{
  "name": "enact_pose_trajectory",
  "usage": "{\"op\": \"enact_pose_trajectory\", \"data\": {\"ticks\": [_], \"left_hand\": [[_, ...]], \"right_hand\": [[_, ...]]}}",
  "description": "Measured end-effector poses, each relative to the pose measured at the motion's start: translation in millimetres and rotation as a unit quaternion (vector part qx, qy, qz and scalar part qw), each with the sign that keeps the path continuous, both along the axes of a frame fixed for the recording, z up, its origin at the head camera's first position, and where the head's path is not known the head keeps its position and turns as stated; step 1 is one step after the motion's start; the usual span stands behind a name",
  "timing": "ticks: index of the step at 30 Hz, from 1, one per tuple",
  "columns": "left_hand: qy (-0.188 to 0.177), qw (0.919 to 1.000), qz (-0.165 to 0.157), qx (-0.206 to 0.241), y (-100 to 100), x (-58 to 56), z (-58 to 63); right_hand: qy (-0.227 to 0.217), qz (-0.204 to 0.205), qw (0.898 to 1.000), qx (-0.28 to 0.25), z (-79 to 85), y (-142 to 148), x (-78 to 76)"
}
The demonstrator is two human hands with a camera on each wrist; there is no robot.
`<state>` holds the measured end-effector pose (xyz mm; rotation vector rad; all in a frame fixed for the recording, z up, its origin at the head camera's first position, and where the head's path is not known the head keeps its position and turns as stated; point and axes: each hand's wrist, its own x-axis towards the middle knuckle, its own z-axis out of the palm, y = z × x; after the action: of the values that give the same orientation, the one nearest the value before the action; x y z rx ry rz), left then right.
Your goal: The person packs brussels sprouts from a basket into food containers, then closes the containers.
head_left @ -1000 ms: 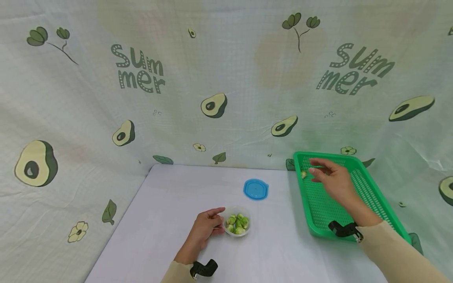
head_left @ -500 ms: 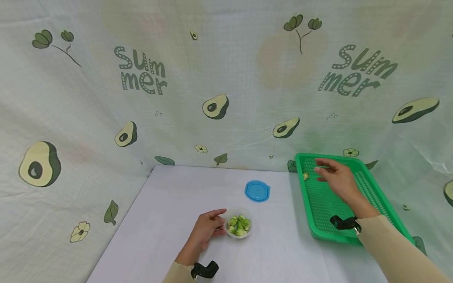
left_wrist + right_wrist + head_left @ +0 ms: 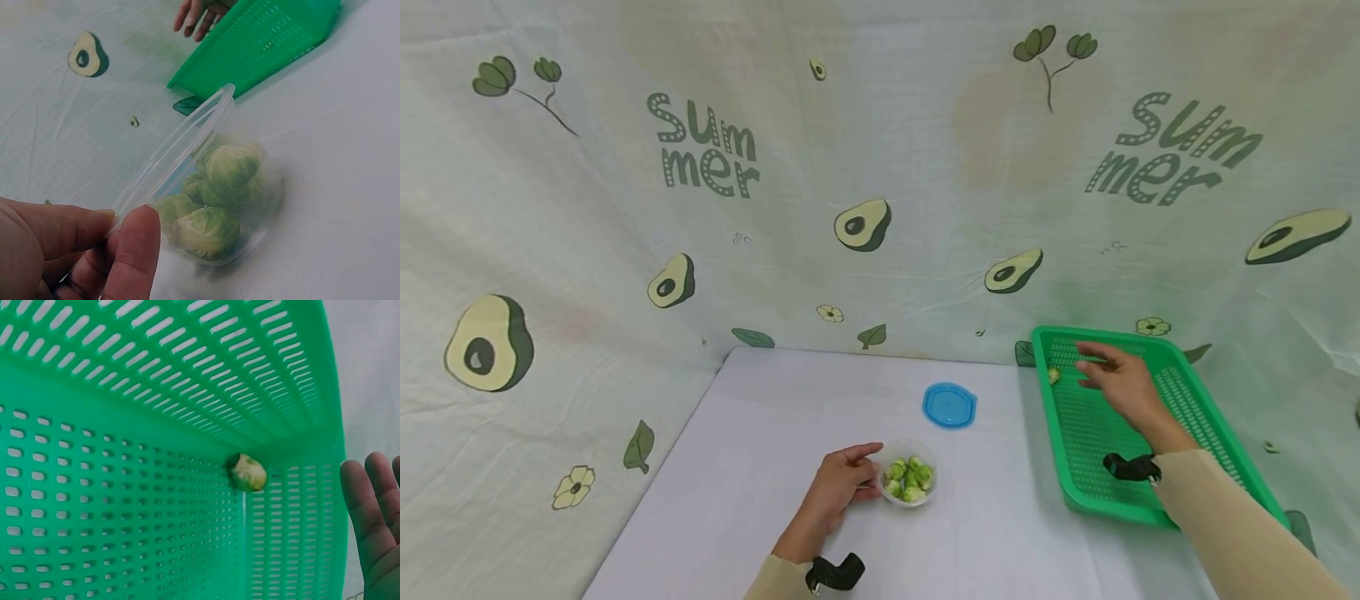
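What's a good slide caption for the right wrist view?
Brussels sprout near a corner inside the green perforated basket; right hand partly visible at frame right.

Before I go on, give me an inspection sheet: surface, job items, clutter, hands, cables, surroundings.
Surface: white table, blue lid lying on it.
Job items: clear bowl with several sprouts inside; one loose sprout near a corner inside the green basket.
Clutter: nothing seen.
Hands: left hand pinches the bowl's rim; right hand is at the basket, no item seen in its fingers.
Cables: nothing seen.
Surroundings: hanging cloth printed with avocados and "summer".
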<state>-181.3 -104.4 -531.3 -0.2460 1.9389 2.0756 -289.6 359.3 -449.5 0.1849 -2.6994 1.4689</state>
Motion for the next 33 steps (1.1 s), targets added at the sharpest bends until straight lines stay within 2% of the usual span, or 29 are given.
{"op": "enact_pose_trajectory", "data": {"ticks": [16, 22, 33], "left_hand": [[0.002, 1.0, -0.006, 0.004, -1, -0.7, 0.2], [0.007, 0.9999, -0.007, 0.003, -1, -0.4, 1.2], [0.001, 1.0, -0.003, 0.005, -1, -0.6, 1.5]], "right_hand": [[-0.043, 0.017, 0.999, 0.013, -27.0, 17, -17.5], [-0.066, 0.022, 0.998, 0.01, -30.4, 18, -22.5], [-0.08, 0.034, 0.996, 0.027, -36.7, 21, -30.8]]}}
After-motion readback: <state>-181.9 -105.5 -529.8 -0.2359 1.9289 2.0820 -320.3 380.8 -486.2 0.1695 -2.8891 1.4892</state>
